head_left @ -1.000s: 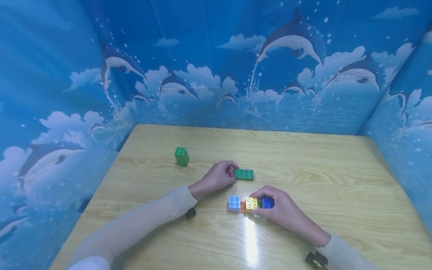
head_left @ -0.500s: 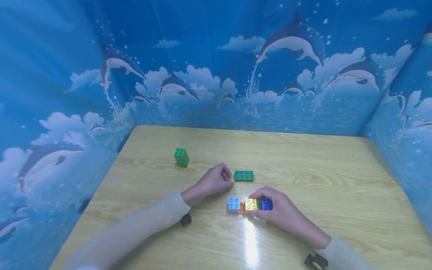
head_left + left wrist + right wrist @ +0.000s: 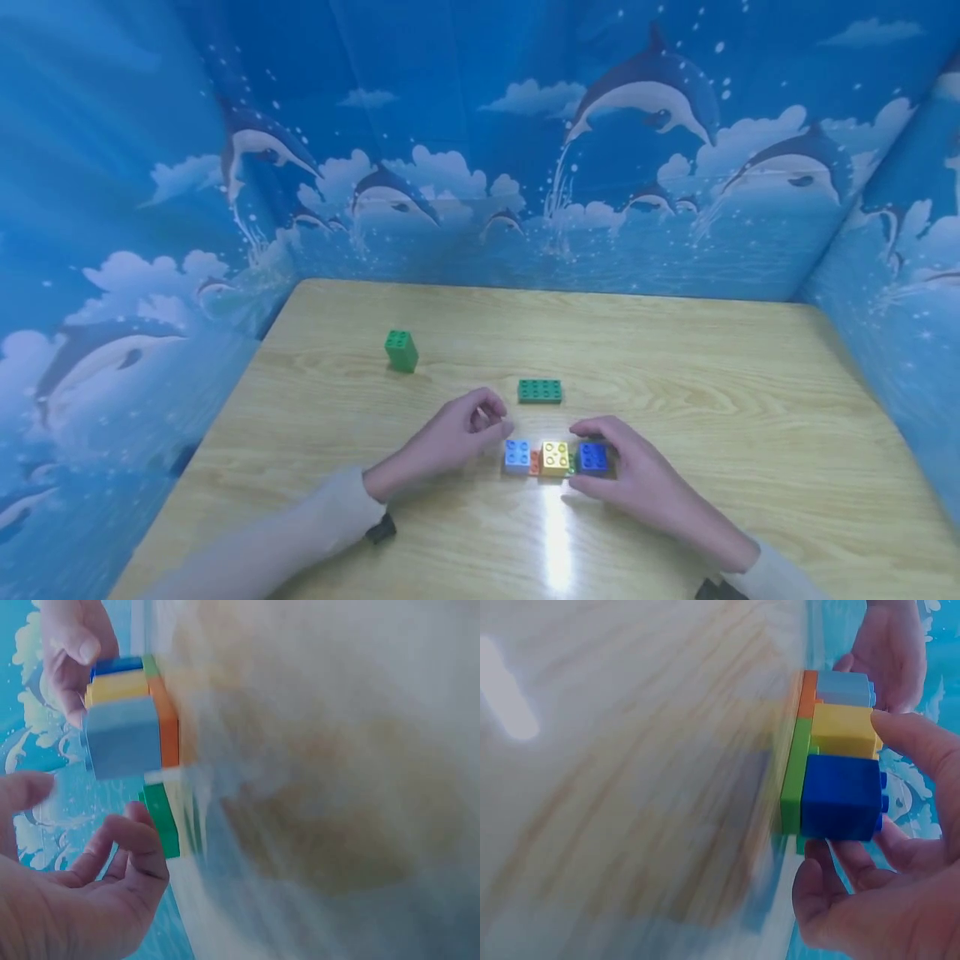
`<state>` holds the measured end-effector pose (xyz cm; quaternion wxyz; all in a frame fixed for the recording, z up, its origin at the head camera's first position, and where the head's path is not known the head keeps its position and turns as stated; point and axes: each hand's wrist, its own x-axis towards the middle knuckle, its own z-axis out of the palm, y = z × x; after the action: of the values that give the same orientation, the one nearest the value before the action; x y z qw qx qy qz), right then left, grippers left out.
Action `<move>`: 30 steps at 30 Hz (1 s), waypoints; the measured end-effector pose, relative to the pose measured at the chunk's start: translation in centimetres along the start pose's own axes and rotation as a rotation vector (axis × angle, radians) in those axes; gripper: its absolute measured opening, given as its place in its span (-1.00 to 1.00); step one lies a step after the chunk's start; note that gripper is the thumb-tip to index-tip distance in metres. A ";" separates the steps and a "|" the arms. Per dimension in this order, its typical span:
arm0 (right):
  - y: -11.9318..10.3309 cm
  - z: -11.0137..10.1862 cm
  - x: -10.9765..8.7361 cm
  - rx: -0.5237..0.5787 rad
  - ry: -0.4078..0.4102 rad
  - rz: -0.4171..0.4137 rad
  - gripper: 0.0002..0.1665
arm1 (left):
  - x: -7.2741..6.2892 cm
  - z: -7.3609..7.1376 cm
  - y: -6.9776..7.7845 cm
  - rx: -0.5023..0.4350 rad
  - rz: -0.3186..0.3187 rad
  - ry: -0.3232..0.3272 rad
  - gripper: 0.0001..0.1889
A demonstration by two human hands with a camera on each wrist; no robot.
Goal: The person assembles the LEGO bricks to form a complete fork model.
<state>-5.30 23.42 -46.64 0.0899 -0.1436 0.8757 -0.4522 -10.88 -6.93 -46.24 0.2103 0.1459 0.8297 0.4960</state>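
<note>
In the head view a row of joined toy building bricks lies on the table: a light blue brick (image 3: 517, 456), a yellow brick (image 3: 555, 458) and a dark blue brick (image 3: 592, 457). Beneath them, an orange brick (image 3: 807, 694) and a light green brick (image 3: 795, 780) form the bottom layer. My right hand (image 3: 637, 475) spreads thumb and fingers around the dark blue end, with gaps showing between them and the brick. Holding nothing, my left hand (image 3: 450, 433) hovers left of the light blue brick, fingers loosely bent. A flat green brick (image 3: 540, 392) lies behind the row.
A tall green brick block (image 3: 401, 351) stands farther back on the left of the wooden table (image 3: 712, 358). Blue dolphin-print sheets (image 3: 465, 233) enclose the table's back and sides.
My left hand has drawn away from the flat green brick, toward me and the light blue brick. My right hand has loosened from the yellow brick and shifted slightly right.
</note>
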 end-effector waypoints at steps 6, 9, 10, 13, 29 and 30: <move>0.6 -1.0 -0.8 -0.009 0.017 0.037 -0.35 | -1.7 1.2 0.0 -0.092 -0.028 -0.041 -0.39; 1.1 -1.2 -1.1 -0.015 0.016 0.021 -0.42 | -2.2 2.0 -0.1 -0.126 -0.060 -0.010 -0.38; 1.3 -1.2 -1.1 -0.011 0.010 0.010 -0.43 | -2.4 2.3 -0.1 -0.133 -0.072 0.009 -0.38; 1.5 -1.1 -1.2 0.016 -0.021 -0.001 -0.46 | -2.6 3.0 -0.4 -0.134 -0.096 0.065 -0.40; 1.9 -1.5 -0.5 0.078 -0.081 0.038 -0.47 | -2.4 3.5 -0.9 0.017 0.025 0.109 -0.52; 1.8 -1.5 -0.4 0.080 -0.082 0.038 -0.46 | -2.4 3.5 -0.9 0.023 0.022 0.112 -0.51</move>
<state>-5.63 25.75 -47.26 0.1398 -0.1417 0.8551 -0.4787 -7.09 -5.78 -47.96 0.1566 0.1292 0.8442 0.4961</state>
